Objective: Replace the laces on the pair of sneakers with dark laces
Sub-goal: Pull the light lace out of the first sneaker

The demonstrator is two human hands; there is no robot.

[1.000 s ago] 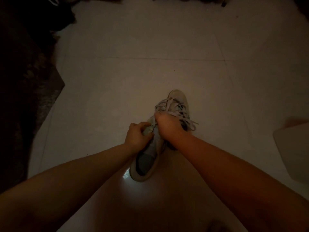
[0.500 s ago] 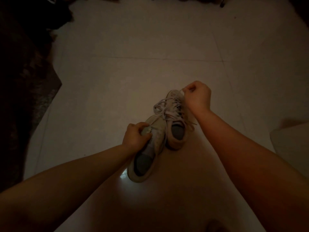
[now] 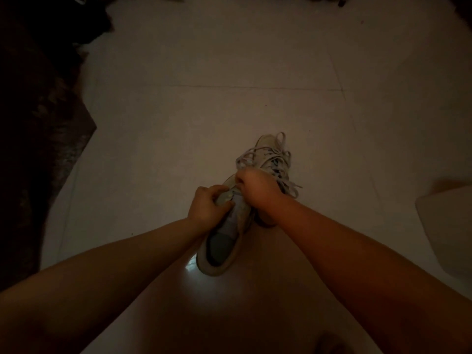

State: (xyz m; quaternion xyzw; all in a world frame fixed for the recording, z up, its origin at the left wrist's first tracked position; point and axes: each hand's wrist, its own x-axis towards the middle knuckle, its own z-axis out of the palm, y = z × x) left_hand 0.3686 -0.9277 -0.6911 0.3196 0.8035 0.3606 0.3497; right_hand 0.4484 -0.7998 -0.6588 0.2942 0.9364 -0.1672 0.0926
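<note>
Two pale sneakers lie on the tiled floor in dim light. The near sneaker (image 3: 224, 241) points away from me, its dark opening toward me. My left hand (image 3: 207, 208) grips its tongue or upper edge. The far sneaker (image 3: 270, 152) lies just behind it, toe away, with loose light laces (image 3: 258, 155) piled over it. My right hand (image 3: 258, 187) is curled at the near sneaker's lace area, apparently pinching a light lace. No dark laces are visible.
A dark patterned rug (image 3: 38, 139) covers the left side. A pale flat object (image 3: 449, 226) sits at the right edge. Dark items line the far edge of the floor. A bright reflection (image 3: 190, 267) shines on the tile beside the near sneaker's heel.
My right hand had pulled a lace out toward the far sneaker's toe, and has now come back to the near sneaker's lace area. My left hand has kept its grip.
</note>
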